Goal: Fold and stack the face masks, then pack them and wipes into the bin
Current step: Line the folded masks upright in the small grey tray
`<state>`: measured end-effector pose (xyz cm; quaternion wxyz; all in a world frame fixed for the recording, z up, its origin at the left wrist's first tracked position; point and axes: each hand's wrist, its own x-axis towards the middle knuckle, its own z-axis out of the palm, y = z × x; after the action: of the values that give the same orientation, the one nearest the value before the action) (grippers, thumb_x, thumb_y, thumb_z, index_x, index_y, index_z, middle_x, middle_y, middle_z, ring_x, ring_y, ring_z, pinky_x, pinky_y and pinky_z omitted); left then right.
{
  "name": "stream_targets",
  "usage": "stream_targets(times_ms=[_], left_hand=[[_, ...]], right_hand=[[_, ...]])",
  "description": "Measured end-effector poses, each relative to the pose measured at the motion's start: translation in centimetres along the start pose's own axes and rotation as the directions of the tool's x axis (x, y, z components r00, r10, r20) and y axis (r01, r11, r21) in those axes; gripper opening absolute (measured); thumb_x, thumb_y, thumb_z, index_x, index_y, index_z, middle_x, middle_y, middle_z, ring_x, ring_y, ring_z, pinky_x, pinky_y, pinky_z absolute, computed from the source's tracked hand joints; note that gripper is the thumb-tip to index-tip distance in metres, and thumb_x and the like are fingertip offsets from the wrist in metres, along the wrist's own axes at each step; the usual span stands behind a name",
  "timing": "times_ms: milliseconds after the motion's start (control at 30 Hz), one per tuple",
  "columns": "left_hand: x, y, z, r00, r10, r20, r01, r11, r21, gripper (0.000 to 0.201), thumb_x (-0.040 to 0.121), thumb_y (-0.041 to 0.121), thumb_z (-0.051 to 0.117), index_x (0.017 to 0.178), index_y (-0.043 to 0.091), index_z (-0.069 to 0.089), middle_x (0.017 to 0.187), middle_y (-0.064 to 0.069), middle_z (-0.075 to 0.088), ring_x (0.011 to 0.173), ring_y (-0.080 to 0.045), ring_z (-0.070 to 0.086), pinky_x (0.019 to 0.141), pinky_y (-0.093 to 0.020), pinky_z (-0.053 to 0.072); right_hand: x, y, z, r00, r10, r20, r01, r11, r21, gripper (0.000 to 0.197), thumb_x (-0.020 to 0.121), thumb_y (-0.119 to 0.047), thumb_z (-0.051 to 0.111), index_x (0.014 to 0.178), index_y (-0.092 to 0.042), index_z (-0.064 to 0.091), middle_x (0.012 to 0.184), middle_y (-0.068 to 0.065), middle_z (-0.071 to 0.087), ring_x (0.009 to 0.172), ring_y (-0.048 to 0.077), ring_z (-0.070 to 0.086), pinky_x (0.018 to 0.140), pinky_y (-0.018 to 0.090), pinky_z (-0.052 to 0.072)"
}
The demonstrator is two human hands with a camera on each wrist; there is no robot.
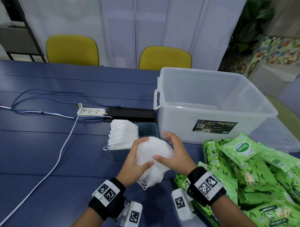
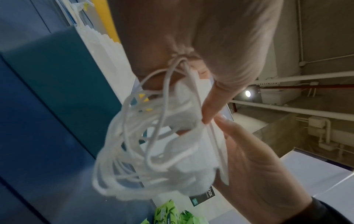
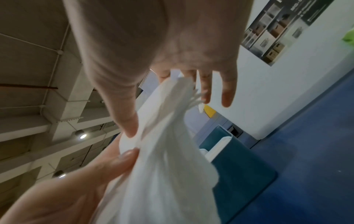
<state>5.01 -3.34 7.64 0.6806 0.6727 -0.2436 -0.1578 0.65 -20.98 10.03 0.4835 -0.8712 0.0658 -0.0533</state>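
A thick bundle of white face masks [image 1: 154, 155] hangs above the blue table, held between both hands. My left hand [image 1: 134, 157] grips its left side, thumb on top. My right hand [image 1: 175, 153] clasps the right side, thumb pressed on the masks and fingers spread toward the bin. In the left wrist view, tangled ear loops [image 2: 134, 144] dangle from the bundle [image 2: 191, 151]. The right wrist view shows the masks [image 3: 168, 166] between the thumb and fingers of my right hand [image 3: 172, 53]. A clear plastic bin [image 1: 206, 108] stands behind. Green wipes packs [image 1: 257, 172] lie heaped at the right.
A small blue-grey tray [image 1: 148, 130] just beyond my hands holds a row of folded white masks [image 1: 122, 134]. A power strip [image 1: 92, 111], a black cable box [image 1: 132, 113] and a white cable [image 1: 56, 160] lie to the left. Two yellow chairs [image 1: 72, 50] stand behind the table.
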Motion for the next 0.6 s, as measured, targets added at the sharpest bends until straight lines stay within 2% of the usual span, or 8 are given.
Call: stream_targets(times_ms=[67,133,200,300,367,433,533,600], left_hand=[[0.2,0.1,0.2,1.0,0.001,0.027,-0.001,1.0,0.006,0.074,0.076,0.002,0.07,0.135,0.021,0.03,0.13,0.013,0.044,0.116,0.004,0.049,0.094,-0.014,0.042],[0.3,-0.1,0.2,1.0,0.005,0.013,-0.005,1.0,0.021,0.08,0.074,0.005,0.069,0.136,0.028,0.025,0.135,0.009,0.04,0.12,0.002,0.048,0.099,-0.017,0.041],[0.4,-0.1,0.2,0.999,-0.013,-0.036,0.013,1.0,-0.012,0.084,0.074,0.004,0.068,0.137,0.036,0.022,0.139,0.0,0.042,0.12,-0.008,0.052,0.101,-0.026,0.044],[0.5,0.0,0.1,0.99,0.007,-0.143,-0.024,0.993,-0.117,0.087,0.078,-0.007,0.066,0.139,0.034,0.02,0.135,-0.004,0.048,0.111,-0.01,0.059,0.089,-0.022,0.05],[0.7,0.1,0.1,0.984,0.024,-0.175,-0.054,0.985,-0.166,0.087,0.075,-0.001,0.065,0.14,0.035,0.02,0.13,-0.002,0.053,0.109,-0.011,0.062,0.085,-0.022,0.051],[0.8,-0.1,0.3,0.987,0.028,-0.156,-0.06,0.977,-0.204,0.087,0.074,0.001,0.064,0.14,0.035,0.02,0.131,-0.003,0.053,0.109,-0.013,0.062,0.083,-0.023,0.052],[0.9,-0.6,0.8,0.994,0.001,-0.108,-0.024,0.978,-0.209,0.082,0.074,0.007,0.067,0.139,0.033,0.023,0.137,-0.006,0.047,0.115,-0.013,0.058,0.088,-0.023,0.049],[0.8,-0.9,0.9,0.993,-0.037,-0.114,0.007,0.969,-0.248,0.083,0.067,0.018,0.074,0.135,0.03,0.028,0.132,-0.004,0.051,0.113,-0.01,0.058,0.089,-0.024,0.05]], right_hand=[[-0.1,-0.2,0.5,0.992,-0.056,0.113,0.052,0.998,0.039,0.084,0.069,-0.035,0.073,0.14,-0.032,0.028,0.139,-0.003,0.037,0.127,0.009,0.038,0.108,0.024,0.032],[-0.1,-0.4,0.9,0.988,-0.092,0.127,0.079,0.992,0.103,0.086,0.062,-0.036,0.064,0.139,-0.032,0.027,0.142,-0.005,0.036,0.129,0.007,0.037,0.108,0.021,0.031],[-0.2,-0.1,1.2,0.998,-0.066,-0.007,0.066,0.97,0.235,0.085,0.056,-0.03,0.061,0.134,-0.039,0.028,0.134,-0.001,0.042,0.121,0.009,0.045,0.101,0.021,0.04],[-0.9,1.4,2.1,0.975,0.132,-0.18,-0.017,0.849,0.528,0.092,0.054,-0.021,0.065,0.137,-0.036,0.028,0.12,0.005,0.053,0.104,0.016,0.057,0.085,0.028,0.051],[-1.5,2.1,3.2,0.971,0.219,-0.101,-0.103,0.757,0.645,0.082,0.058,-0.007,0.064,0.134,-0.022,0.039,0.113,0.005,0.062,0.1,0.017,0.061,0.084,0.031,0.053],[-1.8,1.9,4.3,0.978,0.202,-0.046,-0.14,0.809,0.571,0.06,0.058,-0.005,0.067,0.117,-0.011,0.056,0.104,0.006,0.07,0.098,0.021,0.065,0.083,0.034,0.054],[-1.7,0.8,5.1,0.974,0.187,-0.126,-0.086,0.826,0.558,0.028,0.078,0.005,0.067,0.098,-0.014,0.063,0.088,-0.005,0.074,0.086,0.009,0.069,0.076,0.024,0.053],[-1.4,0.5,4.9,0.963,0.201,-0.18,-0.058,0.805,0.59,0.028,0.083,0.013,0.06,0.093,-0.012,0.067,0.082,-0.007,0.075,0.08,0.008,0.069,0.071,0.022,0.053]])
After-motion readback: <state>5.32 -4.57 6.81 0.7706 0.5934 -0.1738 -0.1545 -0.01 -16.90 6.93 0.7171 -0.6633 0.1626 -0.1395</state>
